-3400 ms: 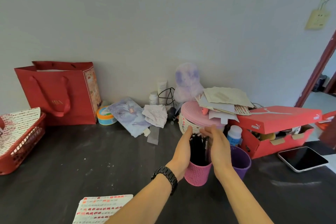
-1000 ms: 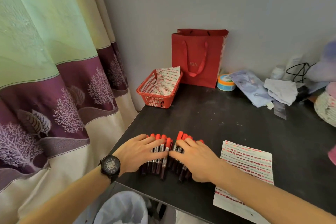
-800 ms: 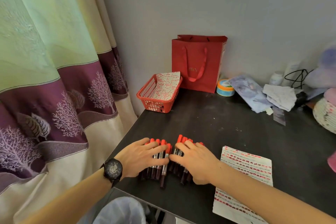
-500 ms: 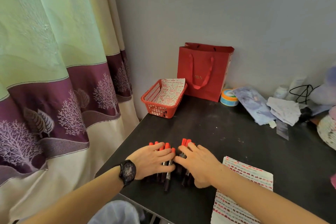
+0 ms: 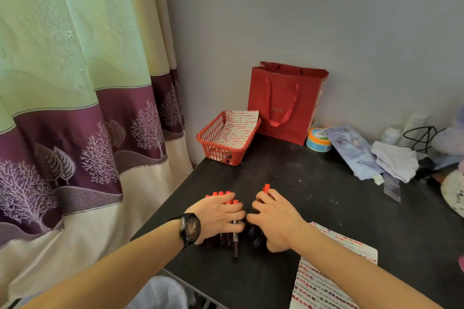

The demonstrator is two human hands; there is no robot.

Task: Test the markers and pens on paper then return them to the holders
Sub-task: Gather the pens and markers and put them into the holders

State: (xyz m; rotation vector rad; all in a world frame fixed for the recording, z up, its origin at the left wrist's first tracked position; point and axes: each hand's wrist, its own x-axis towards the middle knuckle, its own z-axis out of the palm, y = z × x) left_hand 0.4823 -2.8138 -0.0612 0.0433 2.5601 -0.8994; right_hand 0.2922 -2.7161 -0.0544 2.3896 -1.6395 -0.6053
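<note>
Several dark markers with red caps (image 5: 222, 195) lie in a bunch near the front left corner of the black table (image 5: 313, 190). My left hand (image 5: 218, 218), with a black watch on the wrist, lies over the left part of the bunch, its fingers curled round the marker bodies. My right hand (image 5: 274, 221) covers the right part, fingers curled over those markers, and one red cap (image 5: 266, 187) sticks out beyond its fingertips. A sheet of test paper (image 5: 334, 273) covered in rows of red strokes lies to the right of my right wrist.
A red basket (image 5: 218, 144) holding another marked sheet stands at the back left, with a red paper bag (image 5: 286, 103) behind it. A tape roll (image 5: 318, 139), cloths and a cable crowd the back right. A curtain (image 5: 75, 108) hangs left of the table edge; a white bin bag (image 5: 158, 293) sits below.
My fingers have curled in over the markers and the bunch has parted into two groups, one under each hand. The camera has tilted up and slightly left.
</note>
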